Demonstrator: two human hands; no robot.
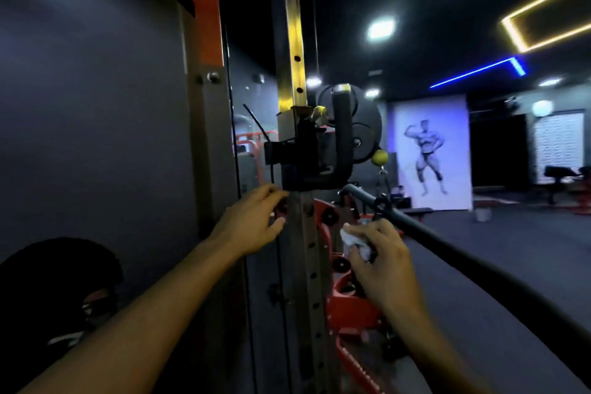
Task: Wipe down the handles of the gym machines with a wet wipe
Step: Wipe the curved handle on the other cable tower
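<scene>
- Left hand: raised beside the upright post of the machine, fingers loosely extended and apart, fingertips at the post's left edge just under the black carriage; it holds nothing, and whether the fingertips touch the post cannot be told.
- Right hand: fingers and thumb curled and clamped on a crumpled white wipe, which shows between thumb and forefinger; the hand is to the right of the post and just left of the bar.
- Bar: a long dark rod running from behind the post down toward the lower right; apart from the wipe.
- Handle: a dark, padded, hook-shaped grip fixed to the carriage, above both hands and touched by neither.
- Post: perforated, grey below and yellow above the carriage; red frame parts lie behind it.
- Background: black weight plates behind the handle, a yellow ball, a wall poster of a muscular figure, ceiling lights.
</scene>
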